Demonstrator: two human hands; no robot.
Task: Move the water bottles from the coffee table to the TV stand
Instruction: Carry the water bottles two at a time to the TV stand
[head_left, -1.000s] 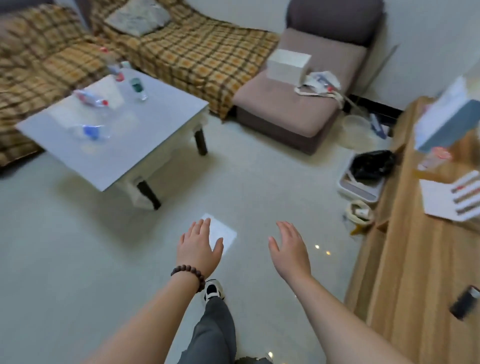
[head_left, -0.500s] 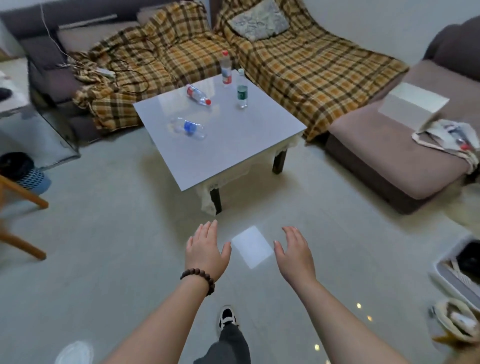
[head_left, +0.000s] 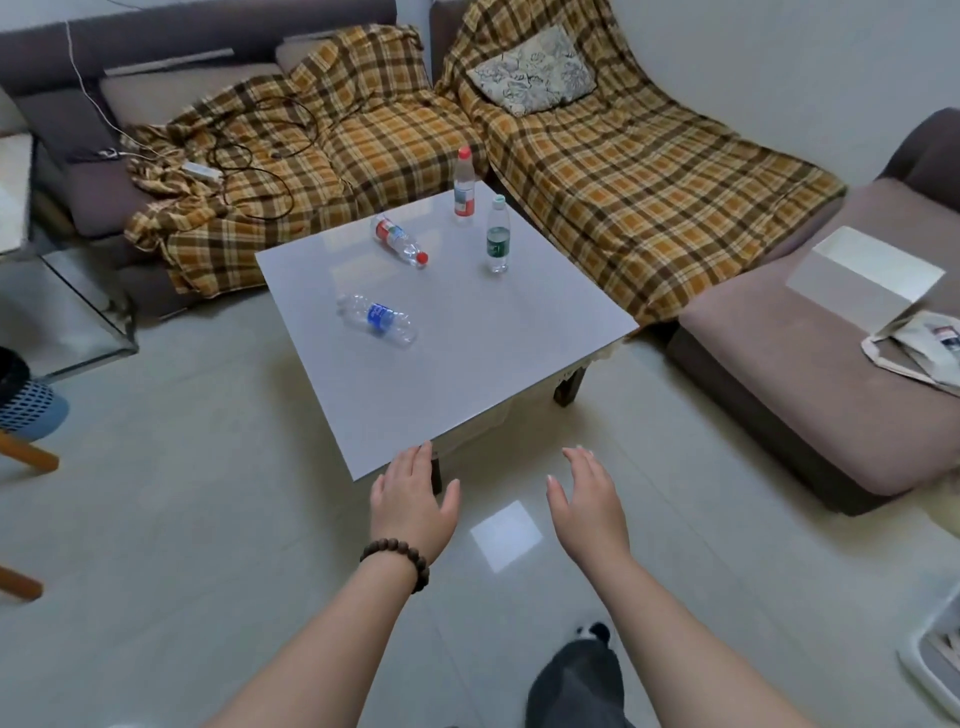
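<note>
A low coffee table with a glossy pale grey square top (head_left: 467, 374) stands on the light tiled floor, in front of a dark sofa covered with a yellow and brown checked blanket (head_left: 597, 171). Four clear plastic water bottles are on the table top. Two of them stand upright near the far corner: one with a red cap and red label (head_left: 464, 182), and just beside it, a little nearer to the camera, one with a pale green cap and green label (head_left: 497, 236). The other two lie on their side: a bottle with a red cap and red label (head_left: 399, 241) in the far part of the top, and a bottle with a blue label (head_left: 376, 318) closer to the left edge, apart from the others. Both bare hands are stretched forward, below the near corner of the table, with the palms down, the fingers spread loosely, and nothing in them. The left hand (head_left: 413, 506) has a bracelet of dark brown wooden beads (head_left: 396, 560) on the wrist, and its fingertips reach the near corner of the table; I cannot tell if they touch it. The right hand (head_left: 587, 506) is over the floor, well apart from the bottles.
</note>
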